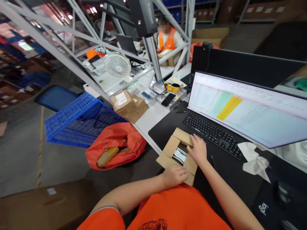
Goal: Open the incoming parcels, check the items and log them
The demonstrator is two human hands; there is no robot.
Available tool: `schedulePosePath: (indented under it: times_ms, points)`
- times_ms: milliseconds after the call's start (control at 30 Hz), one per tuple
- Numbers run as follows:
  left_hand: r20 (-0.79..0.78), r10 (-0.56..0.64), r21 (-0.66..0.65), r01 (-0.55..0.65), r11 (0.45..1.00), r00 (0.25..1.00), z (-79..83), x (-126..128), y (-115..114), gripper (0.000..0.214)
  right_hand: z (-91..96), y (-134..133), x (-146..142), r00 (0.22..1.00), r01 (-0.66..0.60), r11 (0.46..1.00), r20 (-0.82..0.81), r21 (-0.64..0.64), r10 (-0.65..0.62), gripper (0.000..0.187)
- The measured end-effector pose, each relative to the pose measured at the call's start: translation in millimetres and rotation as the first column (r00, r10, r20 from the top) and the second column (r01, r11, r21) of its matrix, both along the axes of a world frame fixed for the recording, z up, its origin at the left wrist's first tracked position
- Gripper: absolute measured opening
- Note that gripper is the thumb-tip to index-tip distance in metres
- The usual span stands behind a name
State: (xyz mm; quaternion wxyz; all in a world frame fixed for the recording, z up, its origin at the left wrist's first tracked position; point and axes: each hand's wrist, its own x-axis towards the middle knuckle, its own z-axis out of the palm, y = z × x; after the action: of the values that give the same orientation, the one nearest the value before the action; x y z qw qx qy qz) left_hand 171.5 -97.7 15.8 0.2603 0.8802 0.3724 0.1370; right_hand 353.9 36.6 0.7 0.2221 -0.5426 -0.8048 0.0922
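Observation:
A small cardboard box point(169, 146) sits at the edge of the black desk mat right before me, its flaps folded outward. Inside lies something wrapped in shiny, clear-silver material point(179, 155); its kind cannot be made out. My left hand point(175, 176) is curled over the flap on the near side, with the thumb hidden. On the right side, my right hand point(198, 148) grips another flap, its thumb toward the opening and its fingers over the outer side.
Behind the box are a keyboard point(211, 132) and a monitor point(247, 108). Crumpled tissues point(255, 161) lie right. An opened carton point(129, 105) and a phone point(168, 99) stand left. Beside the desk are an orange bag point(136, 140) and a blue crate point(72, 123). A person point(169, 38) sits beyond.

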Motion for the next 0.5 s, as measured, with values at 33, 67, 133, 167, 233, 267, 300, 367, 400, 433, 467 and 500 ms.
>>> schedulePosePath:
  times_ms: [33, 67, 133, 167, 233, 267, 300, 367, 400, 433, 467, 500]
  points:
    - [0.028, -0.008, -0.052, 0.009, 0.999, 1.000, -3.3, -4.4, 1.3, 0.047, 1.6, -1.1, -0.8, 1.000, -0.007, 0.999, -0.030, 0.032, 0.008, 0.057]
    - [0.042, -0.016, -0.106, 0.020, 0.994, 0.999, -5.4, -8.1, 3.7, 0.063, 3.2, -1.9, -1.7, 0.998, -0.023, 0.998, -0.063, 0.059, 0.027, 0.056]
    - [0.043, -0.017, -0.190, 0.025, 0.981, 0.999, -6.8, -13.0, 9.1, 0.087, 6.6, -1.8, -2.7, 0.984, -0.090, 0.991, -0.144, 0.101, 0.104, 0.051]
    - [0.044, -0.008, -0.207, 0.017, 0.978, 0.999, -6.3, -14.4, 11.2, 0.086, 8.7, -1.2, -2.1, 0.967, -0.138, 0.983, -0.197, 0.117, 0.159, 0.050]
    - [0.053, 0.004, -0.181, 0.005, 0.983, 0.999, -3.0, -16.8, 13.8, 0.065, 14.1, -0.2, 2.8, 0.910, -0.217, 0.965, -0.327, 0.146, 0.254, 0.049]
    - [0.047, 0.006, -0.146, 0.001, 0.989, 0.999, -0.2, -18.2, 15.0, 0.055, 17.3, -0.5, 7.9, 0.878, -0.238, 0.959, -0.388, 0.155, 0.281, 0.050]
    - [0.024, 0.016, -0.107, -0.013, 0.994, 1.000, 3.4, -20.0, 16.6, 0.050, 20.2, -2.0, 15.1, 0.853, -0.249, 0.956, -0.433, 0.157, 0.293, 0.050]
    - [-0.079, 0.105, -0.033, -0.108, 0.994, 0.991, 12.5, -24.0, 22.5, 0.050, 23.5, -9.5, 35.6, 0.841, -0.243, 0.961, -0.465, 0.135, 0.278, 0.049]
    - [-0.146, 0.178, 0.004, -0.179, 0.984, 0.973, 17.7, -26.0, 27.1, 0.051, 23.0, -15.9, 48.3, 0.851, -0.229, 0.967, -0.459, 0.111, 0.255, 0.048]
    - [-0.208, 0.257, 0.042, -0.254, 0.966, 0.944, 22.9, -27.6, 32.5, 0.050, 20.7, -24.0, 61.6, 0.869, -0.210, 0.975, -0.443, 0.077, 0.222, 0.047]
    - [-0.258, 0.333, 0.078, -0.324, 0.943, 0.907, 27.8, -28.6, 38.4, 0.048, 16.8, -33.4, 74.8, 0.889, -0.182, 0.983, -0.421, 0.034, 0.179, 0.045]
    - [-0.294, 0.393, 0.102, -0.380, 0.919, 0.871, 32.2, -29.2, 44.4, 0.046, 11.9, -43.9, 86.9, 0.911, -0.148, 0.989, -0.392, -0.016, 0.130, 0.043]
